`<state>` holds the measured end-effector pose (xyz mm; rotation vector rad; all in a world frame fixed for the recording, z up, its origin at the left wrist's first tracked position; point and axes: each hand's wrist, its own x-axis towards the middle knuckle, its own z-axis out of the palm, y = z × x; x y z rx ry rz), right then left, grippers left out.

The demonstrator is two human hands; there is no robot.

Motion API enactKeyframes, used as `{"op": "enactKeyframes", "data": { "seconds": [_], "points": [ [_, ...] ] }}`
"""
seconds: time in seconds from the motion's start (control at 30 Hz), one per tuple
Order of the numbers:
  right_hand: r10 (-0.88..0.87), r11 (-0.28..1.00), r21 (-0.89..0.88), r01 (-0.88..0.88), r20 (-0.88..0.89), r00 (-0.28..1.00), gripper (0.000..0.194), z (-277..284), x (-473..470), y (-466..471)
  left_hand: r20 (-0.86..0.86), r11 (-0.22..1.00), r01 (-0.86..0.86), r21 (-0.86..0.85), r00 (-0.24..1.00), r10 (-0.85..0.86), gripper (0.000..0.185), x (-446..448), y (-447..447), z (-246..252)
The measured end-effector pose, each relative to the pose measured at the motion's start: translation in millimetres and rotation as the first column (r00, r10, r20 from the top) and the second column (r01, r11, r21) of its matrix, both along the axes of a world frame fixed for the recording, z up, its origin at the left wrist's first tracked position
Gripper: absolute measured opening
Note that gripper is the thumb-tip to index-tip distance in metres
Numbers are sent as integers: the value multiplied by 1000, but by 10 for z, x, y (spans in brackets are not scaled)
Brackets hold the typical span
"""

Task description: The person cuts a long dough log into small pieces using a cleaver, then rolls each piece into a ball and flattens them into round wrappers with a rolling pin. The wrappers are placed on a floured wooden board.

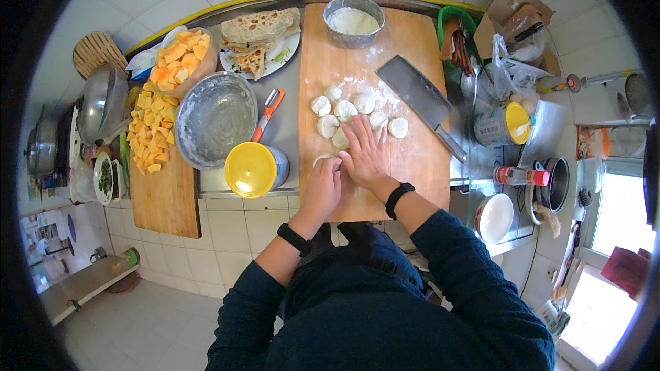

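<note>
Several rounds of floured dough (365, 103) are grouped on a large wooden board (417, 185) in front of me. My right hand (367, 157) lies palm down with its fingers spread, the fingertips over or against the nearest dough pieces. My left hand (322, 185) is curled at the board's left edge. One dough piece (323, 158) shows just beyond its fingers; whether they grip it is hidden. To the right of the dough, a cleaver (415, 90) rests diagonally, its handle towards me. A metal bowl of flour (355, 41) stands at the board's far end.
Left of the board are a yellow-lidded can (249, 170), an orange peeler (268, 114), an empty metal basin (216, 121) and a plate of flatbread (282, 62). Cubed orange squash (149, 131) covers part of a smaller cutting board (165, 206). On the right stands a white bowl (495, 218).
</note>
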<state>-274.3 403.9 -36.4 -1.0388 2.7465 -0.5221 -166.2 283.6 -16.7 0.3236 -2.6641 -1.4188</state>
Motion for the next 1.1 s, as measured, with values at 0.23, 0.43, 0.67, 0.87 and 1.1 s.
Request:
{"op": "enactKeyframes", "data": {
  "seconds": [0.23, 0.43, 0.67, 0.87, 1.1],
  "points": [
    [212, 815, -566, -124, 91, 973, 62, 356, -94, 224, 143, 368, -116, 923, 989, -48, 66, -457, 102, 333],
    [-58, 946, -295, 135, 256, 965, 54, 580, -242, 290, 110, 261, -143, 955, 985, 135, 80, -895, 233, 623],
    [306, 695, -719, -9, 285, 909, 56, 630, -211, 244, 158, 119, -172, 978, 980, 119, 75, -962, 451, 573],
    [99, 696, -691, 193, 359, 928, 55, 700, -227, 185, 23, 289, -40, 956, 998, 62, 74, -761, 383, 551],
    [-218, 885, -374, 277, 194, 957, 42, 725, -265, 146, -118, 623, 138, 770, 990, -73, 76, -278, 240, 683]
  ]
}}
